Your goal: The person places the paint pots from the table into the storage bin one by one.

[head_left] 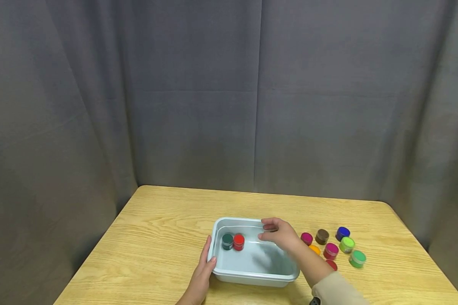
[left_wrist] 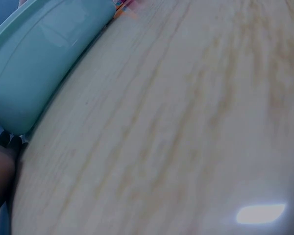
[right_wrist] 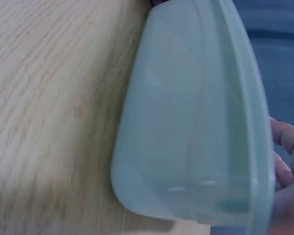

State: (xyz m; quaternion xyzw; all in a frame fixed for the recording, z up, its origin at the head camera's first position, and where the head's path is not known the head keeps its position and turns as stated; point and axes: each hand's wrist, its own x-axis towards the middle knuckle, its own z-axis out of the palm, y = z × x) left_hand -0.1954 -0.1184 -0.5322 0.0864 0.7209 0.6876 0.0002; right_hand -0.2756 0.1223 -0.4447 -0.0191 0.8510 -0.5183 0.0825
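Note:
A pale blue plastic tub (head_left: 252,277) stands on the table, its near and right outer walls facing the right wrist camera. Inside, toward the left, a dark green paint jar (head_left: 227,242) and a red paint jar (head_left: 238,242) stand side by side. My left hand (head_left: 201,275) holds the tub's left side near the front corner, thumb at the rim and fingers along the outer wall. My right hand (head_left: 280,233) is over the tub's right part, fingers loosely bent and thumb apart, with nothing visible between them. The right wrist view catches its fingers (right_wrist: 286,137) beyond the rim.
Right of the tub are several jars: brown (head_left: 322,237), blue (head_left: 342,233), lime (head_left: 347,245), green (head_left: 357,259), magenta (head_left: 330,250) and others. The right forearm partly covers the orange jar (head_left: 314,249) and red jar (head_left: 331,265). A grey curtain (head_left: 198,127) hangs behind the wooden table (head_left: 156,241).

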